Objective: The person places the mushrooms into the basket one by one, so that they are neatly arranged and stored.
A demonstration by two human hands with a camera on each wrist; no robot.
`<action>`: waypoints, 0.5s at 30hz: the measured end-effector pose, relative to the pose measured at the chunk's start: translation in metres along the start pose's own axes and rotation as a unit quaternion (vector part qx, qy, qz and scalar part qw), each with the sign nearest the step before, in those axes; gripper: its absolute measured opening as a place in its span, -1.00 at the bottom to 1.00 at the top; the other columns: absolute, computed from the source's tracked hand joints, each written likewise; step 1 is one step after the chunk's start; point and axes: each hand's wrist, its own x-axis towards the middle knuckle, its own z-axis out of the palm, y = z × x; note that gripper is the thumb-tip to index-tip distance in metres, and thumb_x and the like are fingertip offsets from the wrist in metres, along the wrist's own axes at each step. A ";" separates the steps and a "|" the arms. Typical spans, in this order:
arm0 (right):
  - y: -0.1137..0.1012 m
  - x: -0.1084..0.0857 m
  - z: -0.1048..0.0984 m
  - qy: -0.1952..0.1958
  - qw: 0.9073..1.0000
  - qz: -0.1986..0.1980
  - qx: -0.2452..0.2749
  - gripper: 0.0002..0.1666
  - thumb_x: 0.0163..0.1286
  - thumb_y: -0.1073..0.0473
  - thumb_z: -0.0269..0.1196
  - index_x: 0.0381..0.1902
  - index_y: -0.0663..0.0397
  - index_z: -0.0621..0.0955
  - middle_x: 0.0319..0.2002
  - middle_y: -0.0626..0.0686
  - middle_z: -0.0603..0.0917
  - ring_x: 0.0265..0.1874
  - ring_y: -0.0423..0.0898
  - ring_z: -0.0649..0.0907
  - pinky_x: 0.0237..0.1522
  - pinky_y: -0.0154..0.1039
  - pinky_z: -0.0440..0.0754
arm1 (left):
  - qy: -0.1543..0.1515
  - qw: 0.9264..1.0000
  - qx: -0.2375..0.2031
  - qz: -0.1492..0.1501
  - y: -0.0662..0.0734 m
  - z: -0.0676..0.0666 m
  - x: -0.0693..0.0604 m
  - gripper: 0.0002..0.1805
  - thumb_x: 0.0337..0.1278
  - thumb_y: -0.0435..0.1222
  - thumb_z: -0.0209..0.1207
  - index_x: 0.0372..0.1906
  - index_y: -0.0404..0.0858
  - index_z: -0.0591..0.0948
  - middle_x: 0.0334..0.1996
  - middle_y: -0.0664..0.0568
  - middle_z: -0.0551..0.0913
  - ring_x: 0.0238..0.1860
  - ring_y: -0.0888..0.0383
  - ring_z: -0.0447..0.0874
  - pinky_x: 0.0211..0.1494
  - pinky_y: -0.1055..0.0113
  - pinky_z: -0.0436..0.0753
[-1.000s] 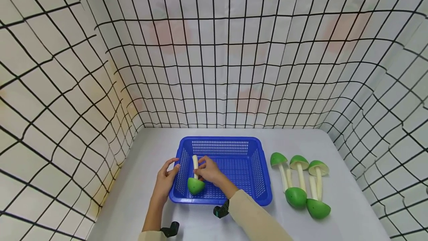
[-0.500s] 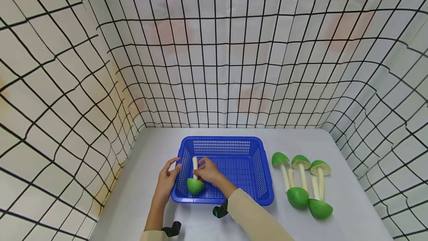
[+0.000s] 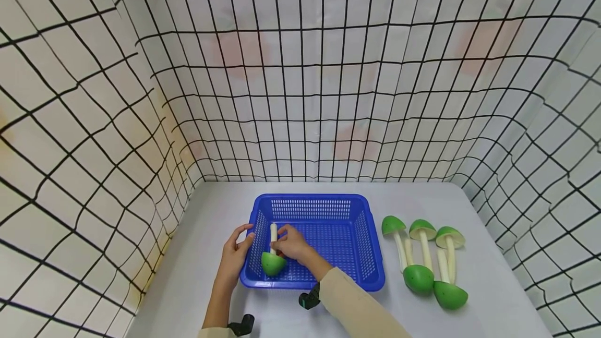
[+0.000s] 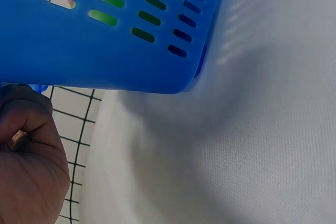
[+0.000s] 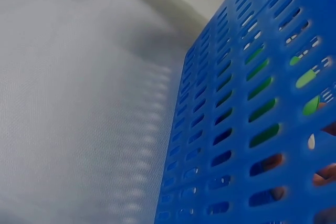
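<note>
In the head view, a green-capped mushroom (image 3: 273,265) with a white stem lies in the left part of the blue basket (image 3: 312,285), its cap toward the near side. My right hand (image 3: 293,244) pinches its stem from the right. My left hand (image 3: 233,257) grips the basket's left rim, thumb and fingers at the edge. The left wrist view shows the left hand (image 4: 31,161) curled at the rim of the basket (image 4: 105,66). Through the slots of the basket (image 5: 236,103) in the right wrist view, green patches and parts of fingers show.
Several more green-capped mushrooms (image 3: 419,279) lie on the white table (image 3: 188,275) to the right of the basket, caps pointing both ways. A black wire grid (image 3: 321,93) stands behind the table and along both sides, with pale cloth behind it.
The mushroom in the basket has shifted slightly left along with my right hand's fingers, and a small red patch shows beside them. The left hand keeps its hold on the rim.
</note>
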 end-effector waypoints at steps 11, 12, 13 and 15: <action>0.001 0.000 0.000 0.001 1.000 0.003 -0.022 -0.47 0.33 0.18 0.42 0.19 0.21 0.52 -0.19 0.09 0.74 -0.32 -0.09 0.71 -0.29 -0.22 0.68 | 0.005 1.000 0.003 -0.012 -0.002 0.000 0.002 -0.49 0.41 0.14 0.18 0.36 0.13 0.50 -0.03 -0.30 0.75 -0.23 -0.01 0.83 -0.23 0.13 0.80; 0.001 0.000 0.000 0.001 1.000 0.001 -0.023 -0.47 0.33 0.18 0.42 0.19 0.21 0.52 -0.19 0.09 0.74 -0.32 -0.10 0.71 -0.29 -0.22 0.67 | 0.006 1.000 0.005 -0.012 -0.001 0.000 0.001 -0.48 0.40 0.16 0.18 0.36 0.13 0.50 -0.03 -0.29 0.75 -0.24 -0.01 0.83 -0.24 0.13 0.80; 0.002 0.000 0.001 0.000 1.000 0.000 -0.023 -0.47 0.32 0.18 0.42 0.19 0.20 0.53 -0.19 0.09 0.74 -0.31 -0.10 0.71 -0.29 -0.22 0.67 | 0.005 1.000 0.006 -0.011 -0.001 0.000 0.001 -0.47 0.40 0.16 0.17 0.36 0.10 0.50 -0.03 -0.31 0.75 -0.23 -0.01 0.83 -0.24 0.13 0.80; 0.003 0.000 0.001 -0.003 1.000 -0.002 -0.024 -0.46 0.32 0.17 0.43 0.19 0.20 0.54 -0.19 0.09 0.74 -0.31 -0.09 0.71 -0.28 -0.22 0.67 | 0.008 1.000 0.007 -0.013 -0.001 0.000 0.000 -0.47 0.41 0.15 0.18 0.36 0.10 0.50 -0.02 -0.33 0.75 -0.24 -0.02 0.83 -0.25 0.14 0.80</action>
